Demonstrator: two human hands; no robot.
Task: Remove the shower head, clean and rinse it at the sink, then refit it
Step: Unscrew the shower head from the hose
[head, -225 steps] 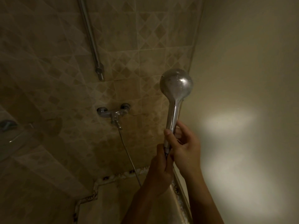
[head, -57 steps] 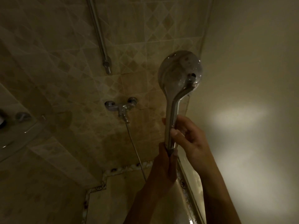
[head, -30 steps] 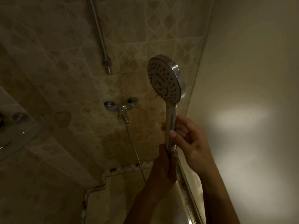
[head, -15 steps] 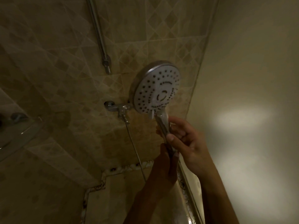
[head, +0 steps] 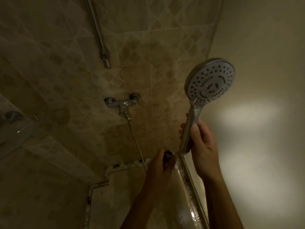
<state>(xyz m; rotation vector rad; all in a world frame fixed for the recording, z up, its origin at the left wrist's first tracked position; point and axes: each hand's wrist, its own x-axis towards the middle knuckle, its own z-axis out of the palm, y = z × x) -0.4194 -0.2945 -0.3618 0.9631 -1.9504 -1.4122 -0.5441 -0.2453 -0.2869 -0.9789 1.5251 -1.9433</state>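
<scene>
The chrome shower head [head: 209, 82] is upright at the right, its white spray face with dark nozzles turned toward me. My right hand [head: 202, 146] grips its handle near the lower end. The handle's bottom end is free, separated from the hose. My left hand [head: 162, 164], lower and to the left, is closed around the hose end fitting [head: 168, 153], whose open dark tip points up. The thin hose [head: 135, 141] runs down from the wall mixer toward my left hand.
A chrome mixer tap [head: 122, 103] sits on the tiled wall, with the slide rail's lower end [head: 104, 58] above it. A glass shelf [head: 13, 128] juts from the left wall. A plain wall at the right carries a light patch. A metal-framed glass edge [head: 189, 179] runs below my hands.
The shower head has come apart from the hose: my right hand carried it right and up, while my left hand stayed low holding the hose end.
</scene>
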